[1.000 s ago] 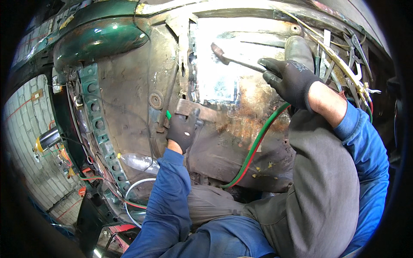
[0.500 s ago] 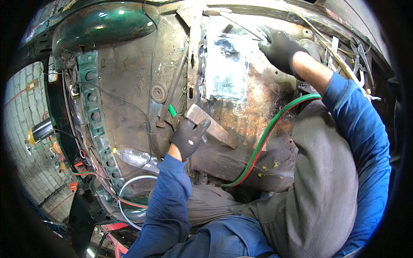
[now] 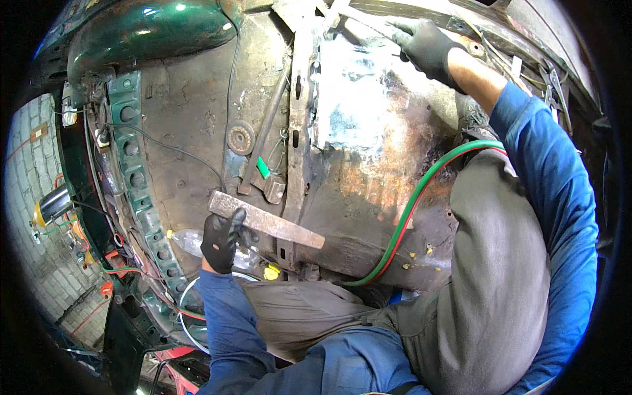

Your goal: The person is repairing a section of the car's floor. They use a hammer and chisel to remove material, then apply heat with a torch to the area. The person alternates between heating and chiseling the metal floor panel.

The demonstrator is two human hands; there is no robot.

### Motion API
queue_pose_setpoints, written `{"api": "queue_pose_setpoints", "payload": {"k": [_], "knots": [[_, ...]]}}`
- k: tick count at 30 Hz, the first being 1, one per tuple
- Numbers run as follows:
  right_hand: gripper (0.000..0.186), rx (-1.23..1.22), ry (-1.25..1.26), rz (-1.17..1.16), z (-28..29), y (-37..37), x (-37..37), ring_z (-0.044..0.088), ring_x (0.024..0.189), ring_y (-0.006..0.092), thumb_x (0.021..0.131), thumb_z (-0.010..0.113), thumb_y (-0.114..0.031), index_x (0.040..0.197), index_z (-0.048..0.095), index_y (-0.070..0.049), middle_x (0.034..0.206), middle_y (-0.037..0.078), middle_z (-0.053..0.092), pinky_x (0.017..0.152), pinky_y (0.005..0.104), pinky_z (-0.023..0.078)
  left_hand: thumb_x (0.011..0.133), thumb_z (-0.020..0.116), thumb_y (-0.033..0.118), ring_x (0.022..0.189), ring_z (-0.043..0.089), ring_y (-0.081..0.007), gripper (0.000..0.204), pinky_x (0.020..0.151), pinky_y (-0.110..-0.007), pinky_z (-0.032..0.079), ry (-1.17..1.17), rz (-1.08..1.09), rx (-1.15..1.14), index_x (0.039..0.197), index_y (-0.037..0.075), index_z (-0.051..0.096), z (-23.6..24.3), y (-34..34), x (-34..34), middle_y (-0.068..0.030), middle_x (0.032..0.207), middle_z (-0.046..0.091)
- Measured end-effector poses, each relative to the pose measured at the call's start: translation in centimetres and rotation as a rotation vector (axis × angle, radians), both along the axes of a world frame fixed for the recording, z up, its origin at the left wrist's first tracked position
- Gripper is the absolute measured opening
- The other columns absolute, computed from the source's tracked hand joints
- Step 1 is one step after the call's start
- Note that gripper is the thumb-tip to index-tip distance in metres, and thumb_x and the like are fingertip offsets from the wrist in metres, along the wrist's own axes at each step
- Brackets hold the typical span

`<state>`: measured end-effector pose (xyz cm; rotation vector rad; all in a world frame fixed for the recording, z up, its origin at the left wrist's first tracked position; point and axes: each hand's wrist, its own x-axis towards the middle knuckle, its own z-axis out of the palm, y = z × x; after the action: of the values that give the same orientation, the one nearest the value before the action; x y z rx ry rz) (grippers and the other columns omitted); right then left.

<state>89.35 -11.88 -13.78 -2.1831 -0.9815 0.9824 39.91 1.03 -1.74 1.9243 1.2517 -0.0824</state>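
In my left hand (image 3: 222,238) is a long, tapered, worn metal block (image 3: 270,222), gripped near its wider end. Its narrow end points right, above the rusty floor panel. Far off at the upper right, my gloved right hand (image 3: 424,49) is closed around the handle of a slim hammer (image 3: 366,24). The hammer's head lies toward the upper middle, near the ribbed metal strip and partly lost in glare. A bright, bare metal patch (image 3: 352,99) shows in the floor below the hammer.
A green and red hose (image 3: 418,197) curves past my right knee. A long-handled tool with green marking (image 3: 263,168) and a round disc (image 3: 241,137) lie left of the raised strip (image 3: 296,131). Beside my left hand is a clear plastic bottle (image 3: 186,241). Clamps (image 3: 558,92) lie far right.
My left hand has carried the metal block left and slightly nearer, turning it flatter across the view. My right hand has moved slightly farther away with the hammer. The view has shifted a little.
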Motion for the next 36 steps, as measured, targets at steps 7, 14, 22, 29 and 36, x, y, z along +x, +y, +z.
{"api": "queue_pose_setpoints", "payload": {"k": [7, 14, 22, 29, 36], "knots": [[0.041, 0.059, -0.167, 0.007, -0.6, 2.0, 0.7, 0.068, 0.120, 0.0420, 0.103, 0.053, -0.034, 0.135, 0.072, -0.017, 0.128, 0.022, 0.073, 0.104, 0.0472, 0.052, 0.109, 0.063, 0.023, 0.057, 0.067, -0.0214, 0.025, 0.051, -0.036, 0.054, 0.009, 0.250, -0.315, 0.103, -0.002, 0.062, -1.4, 1.4, 0.4, -0.0121, 0.068, 0.066], [0.047, 0.080, -0.269, 0.190, -3.5, 2.9, 2.6, 0.067, 0.123, 0.0413, 0.101, 0.051, -0.035, 0.141, 0.068, -0.016, 0.133, 0.022, 0.071, 0.107, 0.0459, 0.051, 0.105, 0.066, 0.028, 0.050, 0.065, -0.0186, 0.029, 0.039, -0.031, 0.046, 0.055, 0.099, -0.212, 0.095, 0.001, 0.068, -1.9, 0.6, 1.4, -0.0131, 0.066, 0.070], [0.046, 0.090, -0.248, 0.165, -3.4, 3.0, 3.3, 0.069, 0.121, 0.0405, 0.099, 0.054, -0.033, 0.139, 0.071, -0.018, 0.132, 0.021, 0.072, 0.104, 0.0452, 0.053, 0.107, 0.063, 0.026, 0.052, 0.066, -0.0215, 0.027, 0.052, -0.035, 0.058, 0.028, 0.239, -0.418, 0.099, -0.001, 0.065, -1.8, 1.2, 2.2, -0.0115, 0.068, 0.067], [0.044, 0.011, -0.257, 0.189, -2.2, 2.5, 2.2, 0.070, 0.118, 0.0421, 0.099, 0.054, -0.033, 0.133, 0.073, -0.011, 0.127, 0.025, 0.072, 0.101, 0.0490, 0.054, 0.108, 0.063, 0.028, 0.053, 0.067, -0.0211, 0.030, 0.050, -0.035, 0.056, 0.014, 0.225, -0.367, 0.101, -0.001, 0.066, -2.4, 0.8, 2.0, -0.0124, 0.068, 0.069], [0.043, 0.123, -0.308, 0.102, -6.0, -2.6, 1.8, 0.072, 0.107, 0.0374, 0.106, 0.054, -0.032, 0.139, 0.066, -0.008, 0.120, 0.022, 0.074, 0.098, 0.0457, 0.055, 0.110, 0.059, 0.025, 0.061, 0.069, -0.0197, 0.029, 0.056, -0.032, 0.054, 0.030, 0.091, -0.245, 0.104, -0.002, 0.067, -1.3, 0.8, 2.4, -0.0129, 0.077, 0.072]]}}
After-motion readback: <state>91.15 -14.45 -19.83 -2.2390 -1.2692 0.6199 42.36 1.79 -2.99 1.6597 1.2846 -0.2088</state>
